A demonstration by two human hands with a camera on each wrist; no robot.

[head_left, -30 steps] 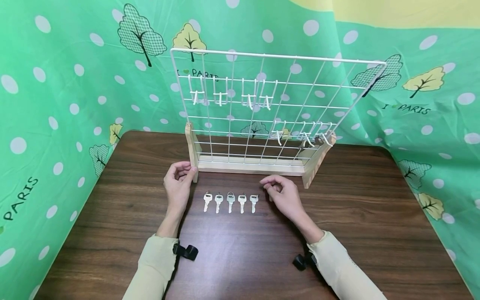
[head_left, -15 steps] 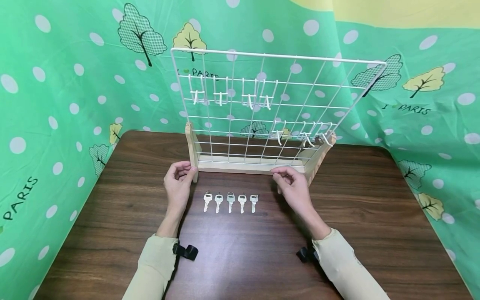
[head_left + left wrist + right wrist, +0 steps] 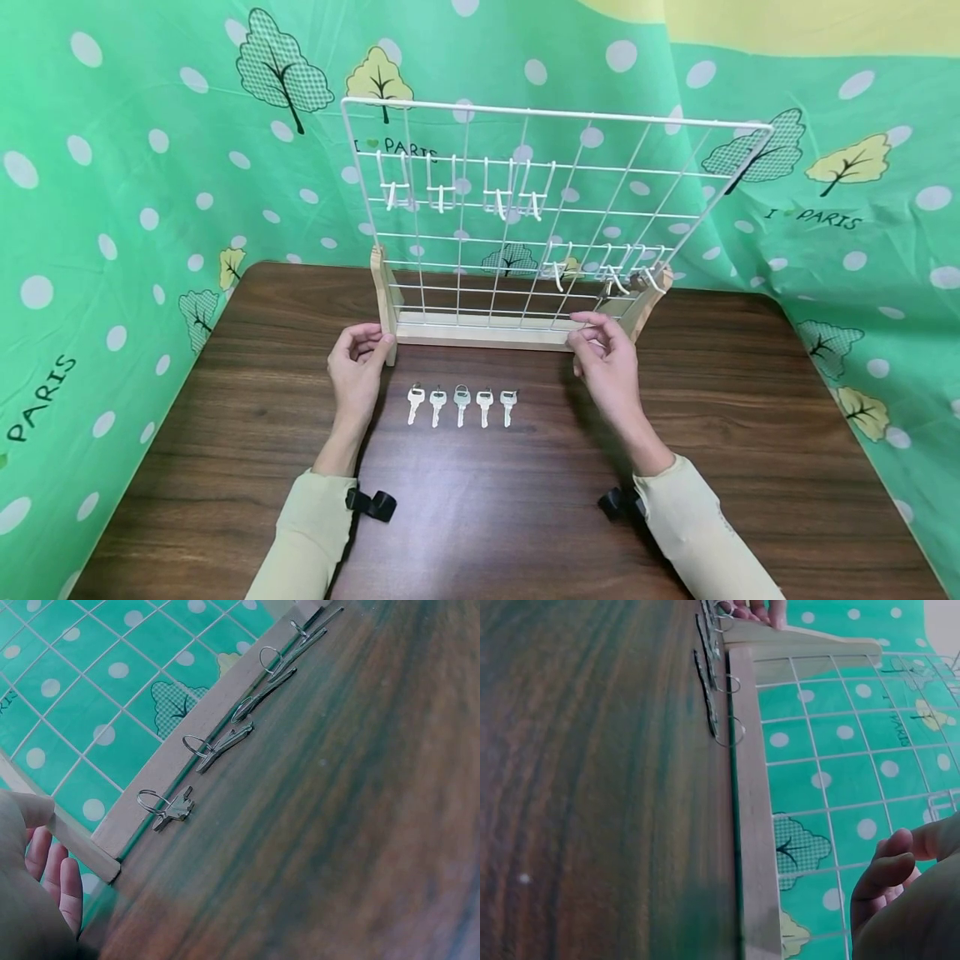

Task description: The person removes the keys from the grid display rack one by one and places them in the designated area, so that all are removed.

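Note:
My left hand point(image 3: 356, 371) pinches the front end of the left wooden foot point(image 3: 383, 292) of a white wire grid rack point(image 3: 558, 108). In the left wrist view, the thumb lies against that foot. My right hand point(image 3: 609, 362), fingers loosely bent, is in front of the rack's lower right side; nothing shows between its fingers in the right wrist view. It hides part of the right wooden foot point(image 3: 637, 312). Several silver keys point(image 3: 461, 407) with small rings lie in a row on the table between the hands, in front of the wooden base bar point(image 3: 480, 332).
White hooks point(image 3: 440, 193) hang on the grid's upper left, and more hooks point(image 3: 555, 271) sit at its lower right. Small dark metal pieces point(image 3: 637, 281) hang near the lower right ones. A brown wooden table point(image 3: 480, 517) meets green patterned cloth point(image 3: 112, 250) behind.
My right hand has moved rightward and farther forward, from beside the row of keys to the rack's lower right side. The left hand, keys and rack look unmoved.

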